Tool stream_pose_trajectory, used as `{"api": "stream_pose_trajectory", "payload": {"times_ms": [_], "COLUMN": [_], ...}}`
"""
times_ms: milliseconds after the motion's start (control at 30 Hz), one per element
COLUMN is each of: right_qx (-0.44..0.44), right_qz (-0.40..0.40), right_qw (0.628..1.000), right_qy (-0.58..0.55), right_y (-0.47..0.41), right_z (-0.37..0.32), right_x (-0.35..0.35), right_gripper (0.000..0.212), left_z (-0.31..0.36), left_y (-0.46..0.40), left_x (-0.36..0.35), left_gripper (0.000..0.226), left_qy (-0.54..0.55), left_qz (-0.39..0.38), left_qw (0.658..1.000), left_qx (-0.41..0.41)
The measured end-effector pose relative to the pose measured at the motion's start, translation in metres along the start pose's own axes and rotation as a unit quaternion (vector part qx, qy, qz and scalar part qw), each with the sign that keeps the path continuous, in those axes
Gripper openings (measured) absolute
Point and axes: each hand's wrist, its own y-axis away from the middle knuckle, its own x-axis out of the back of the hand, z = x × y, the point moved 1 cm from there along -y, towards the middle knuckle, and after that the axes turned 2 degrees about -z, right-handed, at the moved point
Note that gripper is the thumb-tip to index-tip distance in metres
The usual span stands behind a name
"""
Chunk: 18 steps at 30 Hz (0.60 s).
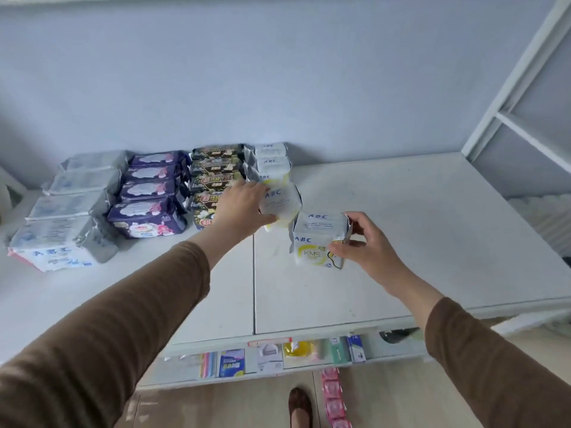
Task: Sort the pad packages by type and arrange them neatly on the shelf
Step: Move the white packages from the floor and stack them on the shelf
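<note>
Pad packages [319, 239] — one gripped in each hand [364, 242] — above shelf [432, 242].

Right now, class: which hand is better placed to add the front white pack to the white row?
Probably the right hand: it grips the front white pack, just in front of the white row. The left hand is busy on another white pack.

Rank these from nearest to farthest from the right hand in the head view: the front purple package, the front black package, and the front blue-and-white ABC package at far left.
From the right hand, which holds the yellow KMS package:
1. Front black package, just beyond the left hand.
2. Front purple package, next row leftward.
3. Front blue-and-white ABC package, at the shelf's far left.
</note>
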Motion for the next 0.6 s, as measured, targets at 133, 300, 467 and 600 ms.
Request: {"api": "stream_pose_trajectory", "payload": {"times_ms": [133,300,467,600], "right_qx": [-0.002,-0.007,-0.017,-0.026], "right_qz": [-0.019,-0.043,-0.052,-0.072], "right_qw": [1.0,0.999,0.997,0.994], "right_qy": [0.013,0.029,0.056,0.081], "right_y": [-0.04,-0.071,-0.093,-0.111], "right_z": [0.011,0.022,0.027,0.03], "right_x": [-0.007,-0.021,-0.03,-0.035], "right_gripper": [0.056,0.059,0.061,0.062], "left_z": [-0.013,-0.025,-0.03,-0.034], "left_y": [-0.044,-0.078,-0.099,-0.103], "left_x": [-0.014,-0.034,-0.048,-0.049], "left_gripper": [0.065,0.067,0.063,0.051], "left_qy": [-0.043,-0.069,-0.069,-0.075], "left_qz": [0.001,-0.034,-0.032,-0.041], "left_qw": [0.999,0.997,0.997,0.996], "left_qx": [0.015,0.022,0.016,-0.002]}}
